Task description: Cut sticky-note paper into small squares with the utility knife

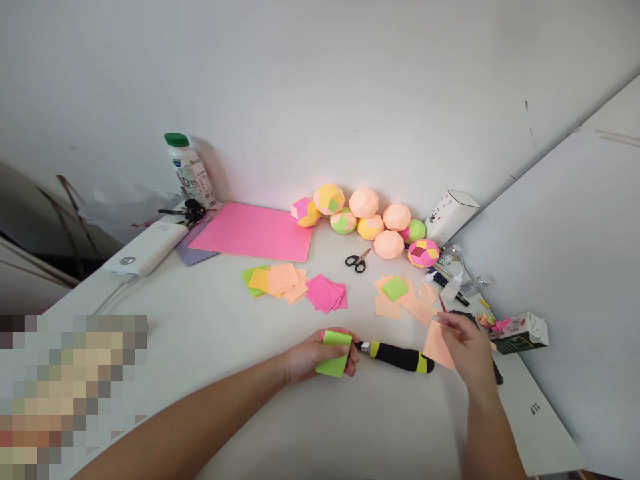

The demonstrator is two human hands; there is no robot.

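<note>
My left hand [305, 360] is closed round a pad of sticky notes [333, 363], bright green on top with a little pink at its upper edge. Between the thumb and fingers of my right hand [465, 350] is a peach sticky note [439, 345], pinched at its upper end. A tool with a black and yellow handle [397, 357] lies on the table between my hands; its other end is hidden by my left hand. Loose peach notes [387, 305] with a green note [395, 288] on top lie just beyond my right hand.
Pink notes [325, 293] and a peach, orange and green pile [283, 279] lie mid-table. Behind are scissors [357, 261], several paper balls [363, 203] and a pink sheet [255, 230]. A white device [147, 250] and a bottle [190, 170] stand left; small boxes [523, 333] and glue [451, 288] right.
</note>
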